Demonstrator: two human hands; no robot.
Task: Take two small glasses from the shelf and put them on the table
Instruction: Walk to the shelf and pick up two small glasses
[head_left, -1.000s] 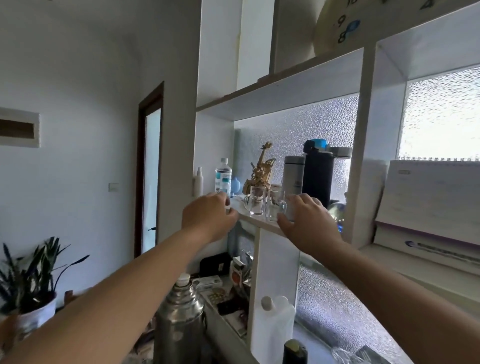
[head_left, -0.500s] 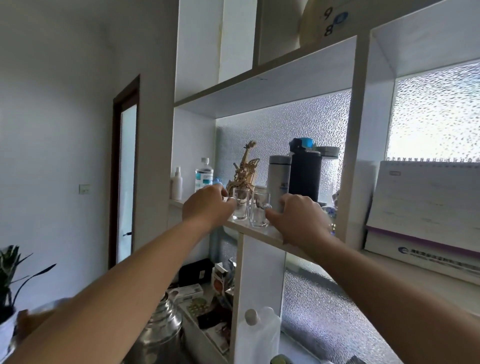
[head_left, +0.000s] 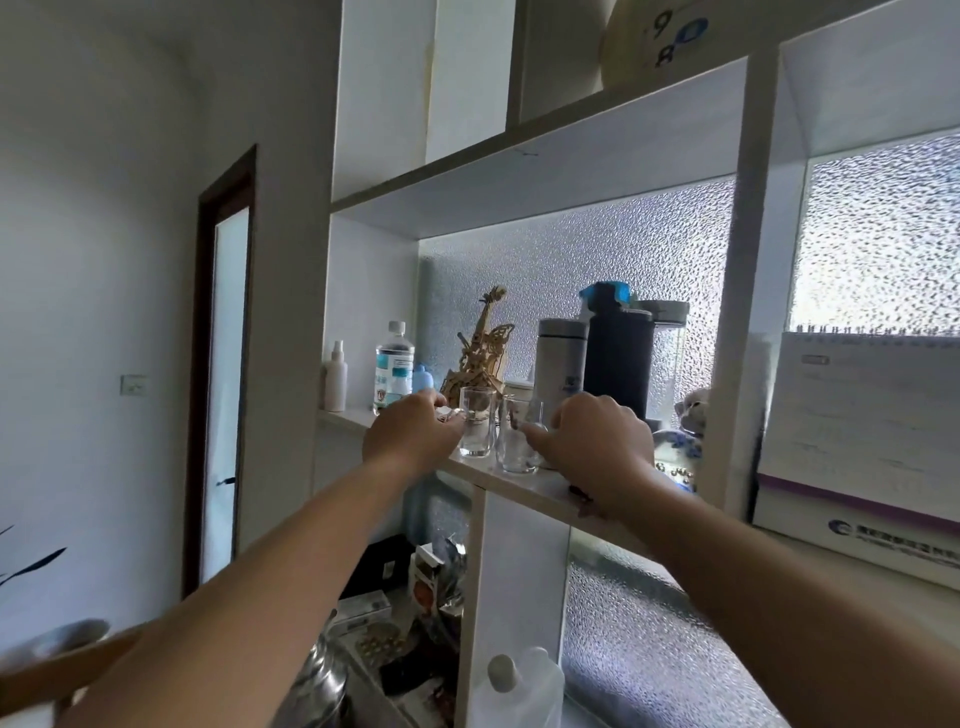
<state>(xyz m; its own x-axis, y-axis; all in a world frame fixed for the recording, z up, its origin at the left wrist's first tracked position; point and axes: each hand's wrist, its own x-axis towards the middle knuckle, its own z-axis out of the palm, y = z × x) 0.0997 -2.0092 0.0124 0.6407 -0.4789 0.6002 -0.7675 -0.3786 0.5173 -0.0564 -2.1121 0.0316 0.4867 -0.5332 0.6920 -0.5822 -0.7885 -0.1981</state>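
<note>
Two small glasses stand upright on the shelf (head_left: 524, 486), side by side near its front edge. The left hand (head_left: 413, 434) pinches the handle of the left glass (head_left: 477, 428), its grip closed on it. The right hand (head_left: 597, 441) reaches the right glass (head_left: 514, 444) with fingertips at its side (whether that grip has closed, I cannot tell). Behind stand a grey flask (head_left: 561, 358) and a black flask (head_left: 618, 353).

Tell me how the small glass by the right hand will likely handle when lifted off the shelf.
The glass looks thin and clear, so it is probably light, stiff and breakable. Its smooth wall may be slippery. It stands close to the other glass, so they could clink as the right hand lifts it.
</note>
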